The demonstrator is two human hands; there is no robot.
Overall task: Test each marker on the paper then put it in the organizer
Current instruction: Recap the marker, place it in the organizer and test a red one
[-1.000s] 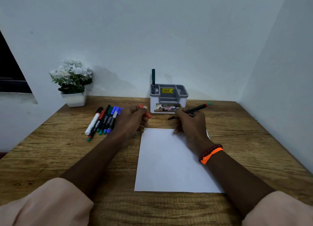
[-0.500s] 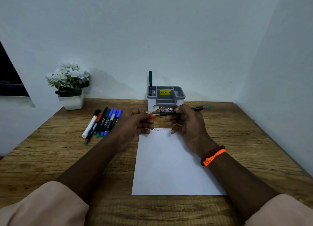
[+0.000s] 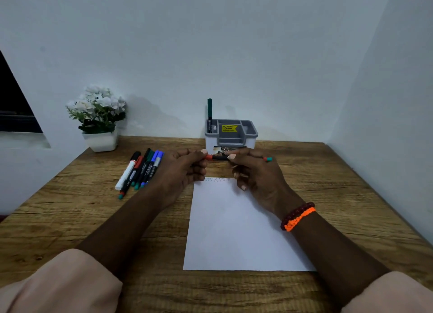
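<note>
Left hand: the left hand (image 3: 185, 169) is raised over the far edge of the paper, fingers curled, thumb and forefinger pinching the red cap (image 3: 208, 157).
Right hand: the right hand (image 3: 255, 172) is level with the left, fingers curled round the marker (image 3: 220, 157), which it holds lying sideways; two bracelets (image 3: 297, 216), one dark red and one orange, sit on its wrist.
Marker: black barrel, held in the air between both hands in front of the organizer; the red cap meets its left end, and its green tail (image 3: 268, 159) sticks out past the right hand. Whether the cap is fully seated I cannot tell.
Paper: the white paper (image 3: 236, 228) lies flat on the table (image 3: 70, 214) below the hands, with a faint row of scribbles (image 3: 216, 179) along its far edge.
Organizer: the grey organizer (image 3: 230, 134) stands at the back by the wall; one green marker (image 3: 209, 111) stands upright in its left rear compartment.
Spare markers: a bunch of markers (image 3: 140, 169) lies on the table, left of the left hand.
Plant: a white-flowered plant (image 3: 98, 116) in a white pot stands at the back left.
</note>
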